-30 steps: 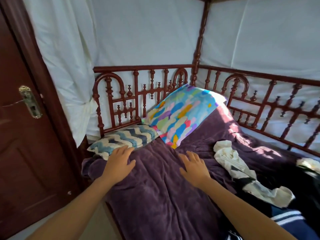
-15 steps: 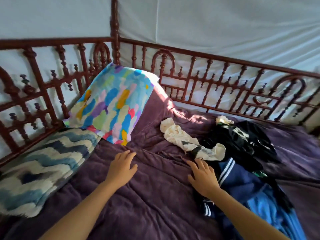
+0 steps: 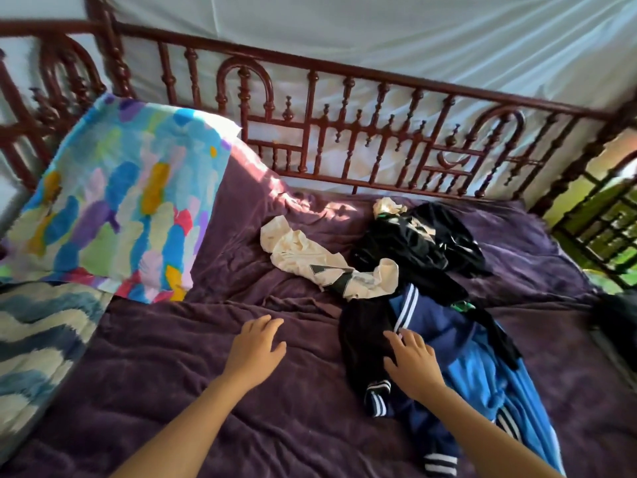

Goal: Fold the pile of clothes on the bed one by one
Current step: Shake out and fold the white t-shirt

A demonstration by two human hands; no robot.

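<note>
A loose pile of clothes lies on the purple bedcover: a cream garment, a black garment behind it, and a navy and blue jacket with white stripes nearest me. My right hand lies flat with fingers spread on the jacket's dark part. To its left, my left hand rests open on the bare bedcover, apart from the pile.
A multicoloured pillow leans at the head of the bed, with a blue and cream zigzag cushion below it. A carved red wooden rail runs along the far side, white cloth behind it. A dark object sits at the right edge.
The view has swung right, away from the door and the pillows, toward the pile. My right hand has moved from the bare cover onto the navy jacket; my left hand stays flat on the cover.
</note>
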